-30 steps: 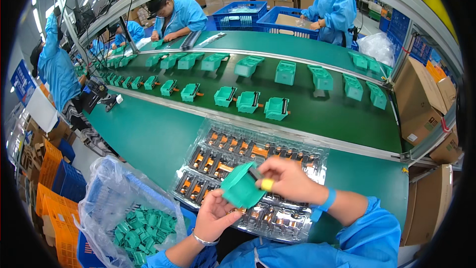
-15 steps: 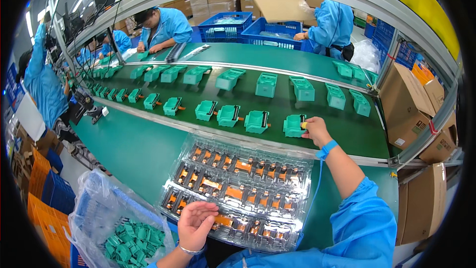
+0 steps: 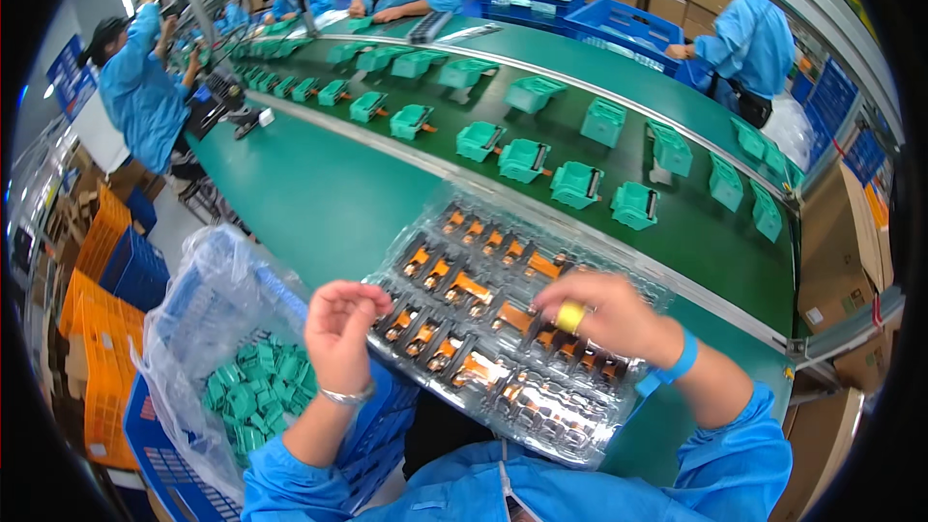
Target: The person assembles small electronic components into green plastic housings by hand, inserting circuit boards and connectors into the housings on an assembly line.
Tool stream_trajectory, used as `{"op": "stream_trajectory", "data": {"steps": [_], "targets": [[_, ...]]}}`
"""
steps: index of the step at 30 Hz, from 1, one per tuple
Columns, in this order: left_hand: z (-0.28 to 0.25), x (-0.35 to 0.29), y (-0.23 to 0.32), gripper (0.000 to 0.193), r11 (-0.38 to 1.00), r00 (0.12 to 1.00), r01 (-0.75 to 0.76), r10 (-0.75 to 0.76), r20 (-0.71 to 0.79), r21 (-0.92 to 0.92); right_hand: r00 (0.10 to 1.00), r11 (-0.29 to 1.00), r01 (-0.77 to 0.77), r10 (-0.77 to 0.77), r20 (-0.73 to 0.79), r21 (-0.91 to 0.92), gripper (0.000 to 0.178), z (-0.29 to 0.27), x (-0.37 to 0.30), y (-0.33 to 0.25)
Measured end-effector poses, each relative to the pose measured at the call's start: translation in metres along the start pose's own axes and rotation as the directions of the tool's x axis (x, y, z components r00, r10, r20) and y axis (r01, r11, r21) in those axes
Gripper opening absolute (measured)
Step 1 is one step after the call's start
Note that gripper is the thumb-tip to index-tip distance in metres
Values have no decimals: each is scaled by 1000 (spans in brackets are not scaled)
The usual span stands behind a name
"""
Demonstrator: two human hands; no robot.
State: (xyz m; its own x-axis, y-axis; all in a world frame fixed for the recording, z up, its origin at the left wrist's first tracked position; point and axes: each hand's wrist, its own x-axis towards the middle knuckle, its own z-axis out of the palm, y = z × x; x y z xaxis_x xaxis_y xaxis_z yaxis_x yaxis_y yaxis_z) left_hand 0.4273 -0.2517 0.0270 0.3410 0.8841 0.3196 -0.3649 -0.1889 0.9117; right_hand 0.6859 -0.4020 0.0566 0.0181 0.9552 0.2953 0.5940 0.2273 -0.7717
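Clear plastic tray mid-frame: right hand bunched above, can't tell on what; left hand loosely spread. Probably picking orange strips, needs pinching.

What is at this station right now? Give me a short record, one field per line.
left hand: fingers bent, by the left side of the tray, nothing visible held
right hand: fingers over the tray, yellow wrap on one; any grip unclear
tray contents: rows of black-and-orange parts
bin: blue, lined with a clear bag, green pieces inside
belt: beyond the tray, carrying rows of green shells
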Motion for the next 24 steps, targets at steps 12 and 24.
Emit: {"op": "stream_trajectory", "data": {"steps": [12, 24], "targets": [[-313, -93, 46, 30, 750, 587, 661, -525, -616, -9, 986, 796, -100, 160, 49, -597, 23, 97, 84, -14], [-387, -127, -30, 46, 306, 732, 623, -552, -399, 720, 836, 833, -547, 548, -9, -80, 18, 117, 111, -28]]}}
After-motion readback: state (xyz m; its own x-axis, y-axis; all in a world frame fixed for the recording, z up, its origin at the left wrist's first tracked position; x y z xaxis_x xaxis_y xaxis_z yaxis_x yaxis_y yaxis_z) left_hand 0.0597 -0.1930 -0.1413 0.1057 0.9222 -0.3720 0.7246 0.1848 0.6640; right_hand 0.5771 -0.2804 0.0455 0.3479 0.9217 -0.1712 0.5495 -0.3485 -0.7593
